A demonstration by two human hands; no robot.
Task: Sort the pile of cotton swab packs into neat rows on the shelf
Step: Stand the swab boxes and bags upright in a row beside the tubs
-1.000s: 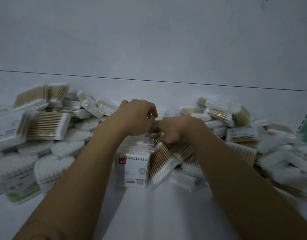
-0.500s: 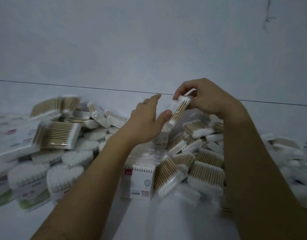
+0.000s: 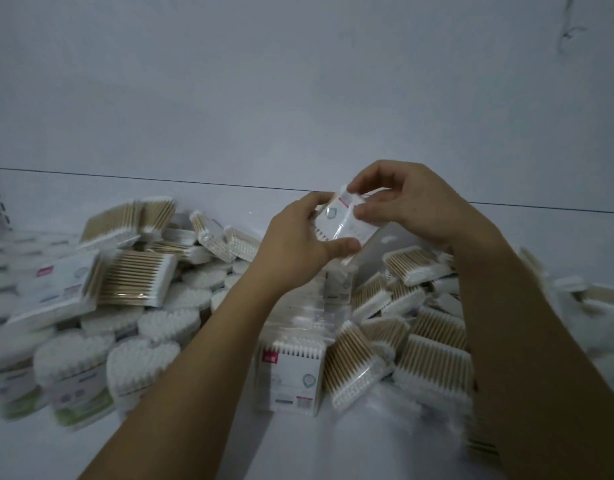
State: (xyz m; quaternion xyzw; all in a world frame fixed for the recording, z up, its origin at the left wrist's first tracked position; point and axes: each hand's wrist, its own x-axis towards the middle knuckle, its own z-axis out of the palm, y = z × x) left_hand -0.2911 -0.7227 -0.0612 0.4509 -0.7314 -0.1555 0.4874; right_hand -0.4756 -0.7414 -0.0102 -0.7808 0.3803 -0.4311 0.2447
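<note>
Cotton swab pack, clear-wrapped with a white label, is held up in the air between both my hands. My left hand grips its lower left edge, thumb underneath, and my right hand pinches its upper right edge. Below it, a labelled pack stands upright on the white shelf. Wooden-stick packs lie jumbled to the right. Blurred heart-shaped packs crowd the left. A pale wall rises behind.
</note>
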